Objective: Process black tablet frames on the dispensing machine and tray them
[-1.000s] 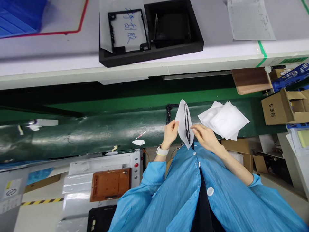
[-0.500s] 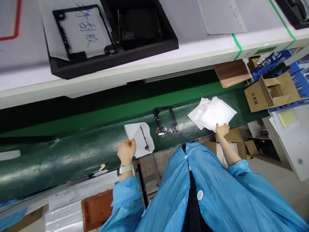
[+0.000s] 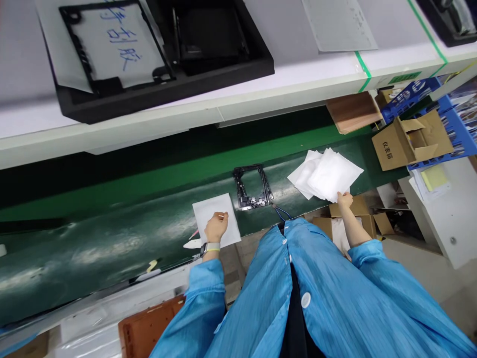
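Observation:
My left hand [image 3: 216, 226] is over a square white sheet [image 3: 230, 229] at the bench's near edge, its fingers pinched together; what they hold, if anything, is too small to name. A small white pointed piece [image 3: 192, 244] lies beside my left wrist. Right of the sheet, thin black frames [image 3: 254, 187] are stacked on the dark green bench mat, not touched by either hand. Farther right, a fanned pile of white sheets [image 3: 334, 174] lies flat. My right hand [image 3: 345, 200] pinches its near corner.
A raised white shelf [image 3: 290, 64] runs across the far side, bearing a black tray [image 3: 223, 69]. An open cardboard box [image 3: 395, 144] and a blue crate [image 3: 460, 124] stand at the right. An orange-brown tray [image 3: 143, 330] is below the bench at the lower left.
My left hand has moved right and slightly up. The white sheet there now lies flatter, and the black strip seen on it no longer shows. My right hand's fingers have closed at the pile's corner.

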`<state>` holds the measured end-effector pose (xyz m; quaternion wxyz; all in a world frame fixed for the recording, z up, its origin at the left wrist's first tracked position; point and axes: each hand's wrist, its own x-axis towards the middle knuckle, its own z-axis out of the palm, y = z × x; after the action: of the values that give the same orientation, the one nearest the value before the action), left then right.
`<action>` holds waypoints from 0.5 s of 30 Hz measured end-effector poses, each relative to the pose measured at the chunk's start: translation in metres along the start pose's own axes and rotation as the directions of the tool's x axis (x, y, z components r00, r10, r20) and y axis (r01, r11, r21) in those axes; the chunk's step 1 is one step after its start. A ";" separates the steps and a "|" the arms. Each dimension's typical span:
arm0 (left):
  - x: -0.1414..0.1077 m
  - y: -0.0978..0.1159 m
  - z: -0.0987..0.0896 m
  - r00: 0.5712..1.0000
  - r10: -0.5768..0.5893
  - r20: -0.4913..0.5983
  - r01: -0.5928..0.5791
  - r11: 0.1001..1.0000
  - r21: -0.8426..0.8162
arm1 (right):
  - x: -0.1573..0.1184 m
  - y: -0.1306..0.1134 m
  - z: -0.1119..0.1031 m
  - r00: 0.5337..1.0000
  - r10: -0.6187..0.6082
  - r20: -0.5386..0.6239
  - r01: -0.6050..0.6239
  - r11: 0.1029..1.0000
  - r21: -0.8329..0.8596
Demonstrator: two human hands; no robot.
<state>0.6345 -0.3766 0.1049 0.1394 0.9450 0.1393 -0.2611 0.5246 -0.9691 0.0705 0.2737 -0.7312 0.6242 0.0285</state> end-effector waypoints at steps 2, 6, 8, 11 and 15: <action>-0.007 0.015 0.004 0.998 0.057 -0.013 -0.057 0.998 -0.033 | -0.012 -0.004 -0.013 0.995 -0.092 -0.044 0.094 0.995 0.042; -0.031 0.062 0.019 0.954 0.301 -0.005 -0.300 0.947 -0.114 | -0.042 -0.021 -0.054 0.955 -0.279 -0.102 0.293 0.942 0.167; -0.046 0.092 0.026 0.890 0.457 -0.017 -0.453 0.878 -0.156 | -0.057 -0.034 -0.078 0.928 -0.367 -0.070 0.372 0.892 0.257; -0.068 0.135 0.030 0.748 0.658 -0.081 -0.660 0.726 -0.195 | -0.082 -0.059 -0.107 0.871 -0.486 0.076 0.415 0.808 0.418; -0.088 0.173 0.019 0.545 0.824 -0.154 -0.834 0.514 -0.199 | -0.122 -0.098 -0.126 0.787 -0.573 0.228 0.359 0.727 0.585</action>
<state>0.6115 -0.5588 0.1689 0.3614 0.8761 -0.2937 -0.1247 0.5510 -0.9076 0.2600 0.5755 -0.7453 0.3307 -0.0632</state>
